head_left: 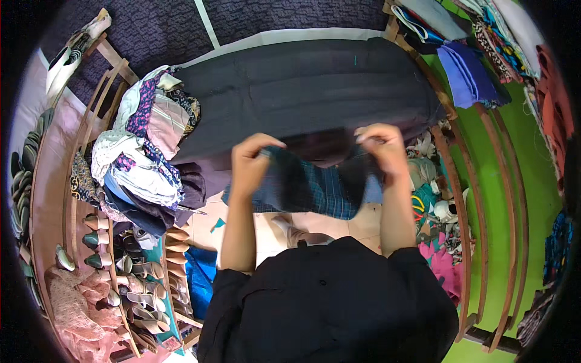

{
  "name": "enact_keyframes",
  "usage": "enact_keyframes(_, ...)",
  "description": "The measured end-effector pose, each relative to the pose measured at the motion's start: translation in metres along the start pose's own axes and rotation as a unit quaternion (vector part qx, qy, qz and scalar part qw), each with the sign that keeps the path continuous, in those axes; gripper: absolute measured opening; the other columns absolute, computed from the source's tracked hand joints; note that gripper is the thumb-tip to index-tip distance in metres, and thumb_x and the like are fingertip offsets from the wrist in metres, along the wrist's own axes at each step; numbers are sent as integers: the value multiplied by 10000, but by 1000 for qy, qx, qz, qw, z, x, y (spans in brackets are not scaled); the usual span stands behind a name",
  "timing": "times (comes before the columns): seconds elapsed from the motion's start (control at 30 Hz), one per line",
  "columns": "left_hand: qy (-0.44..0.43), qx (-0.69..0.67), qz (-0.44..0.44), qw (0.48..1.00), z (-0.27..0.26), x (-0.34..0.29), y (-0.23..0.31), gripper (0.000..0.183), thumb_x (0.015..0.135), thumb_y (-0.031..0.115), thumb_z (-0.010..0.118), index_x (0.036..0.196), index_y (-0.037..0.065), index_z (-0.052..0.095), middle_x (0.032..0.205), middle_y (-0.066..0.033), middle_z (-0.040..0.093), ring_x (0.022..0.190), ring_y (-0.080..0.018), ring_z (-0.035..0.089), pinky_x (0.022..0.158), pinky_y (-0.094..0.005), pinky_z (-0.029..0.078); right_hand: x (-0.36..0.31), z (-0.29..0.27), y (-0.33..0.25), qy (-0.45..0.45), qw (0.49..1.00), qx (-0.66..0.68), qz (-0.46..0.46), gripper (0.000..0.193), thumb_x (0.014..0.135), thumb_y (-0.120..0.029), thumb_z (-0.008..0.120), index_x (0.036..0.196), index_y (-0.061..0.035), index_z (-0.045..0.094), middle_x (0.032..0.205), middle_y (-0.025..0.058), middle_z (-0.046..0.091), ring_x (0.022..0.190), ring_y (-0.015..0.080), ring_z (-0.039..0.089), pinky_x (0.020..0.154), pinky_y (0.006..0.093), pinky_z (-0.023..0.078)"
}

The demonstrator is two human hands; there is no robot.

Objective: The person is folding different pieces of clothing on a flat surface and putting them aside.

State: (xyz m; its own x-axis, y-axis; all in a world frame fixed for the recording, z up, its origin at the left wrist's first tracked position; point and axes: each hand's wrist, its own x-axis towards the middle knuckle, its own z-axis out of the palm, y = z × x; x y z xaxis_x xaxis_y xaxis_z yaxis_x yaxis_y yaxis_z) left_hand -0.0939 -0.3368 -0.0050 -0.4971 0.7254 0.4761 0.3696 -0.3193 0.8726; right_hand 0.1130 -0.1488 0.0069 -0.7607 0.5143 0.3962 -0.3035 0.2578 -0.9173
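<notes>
Both of my hands are raised over my lap, at the near edge of a table covered in black cloth (290,78). Between them stretches a dark piece of cloth (287,169), blurred by motion. My left hand (253,158) pinches its left end between thumb and fingers. At the other end, my right hand (385,148) has its fingertips closed on the cloth. Blue-green plaid fabric (327,190) hangs below and between the hands; whether it is joined to the dark piece I cannot tell.
Patterned and white clothes (142,169) are heaped at the table's left end. Shoes (145,302) fill a wooden rack at lower left. On the right, wooden rails (496,199) run along a green surface, with folded blue cloth (466,72) above and fabric scraps (442,254) beside them.
</notes>
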Motion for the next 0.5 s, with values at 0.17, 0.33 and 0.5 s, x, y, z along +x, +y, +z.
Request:
enact_keyframes(0.17, -54, -23, 45, 997, 34, -9, 10, 205, 632, -68, 529, 805, -8, 623, 754, -81, 603, 702, -145, 571, 634, -243, 433, 8, 58, -16, -110, 986, 93, 86, 107, 733, 15, 612, 839, -1, 621, 795, 39, 595, 698, 92, 549, 629, 214, 430)
enact_keyframes(0.33, -31, -39, -19, 999, 47, -12, 8, 168, 648, -64, 570, 800, -11, 620, 766, -79, 610, 694, -129, 575, 642, -228, 440, 0, 56, -11, -112, 991, 58, 47, 121, 767, -3, 580, 880, 5, 622, 811, 57, 606, 721, 105, 563, 647, 221, 439)
enact_keyframes(0.5, -20, -60, 57, 996, 66, -10, 7, 221, 633, -92, 594, 827, 6, 633, 773, -69, 587, 702, -139, 556, 640, -232, 435, -9, 50, -6, -50, 998, 27, 12, 138, 743, -45, 641, 873, -2, 619, 804, 55, 606, 731, 99, 563, 650, 227, 444)
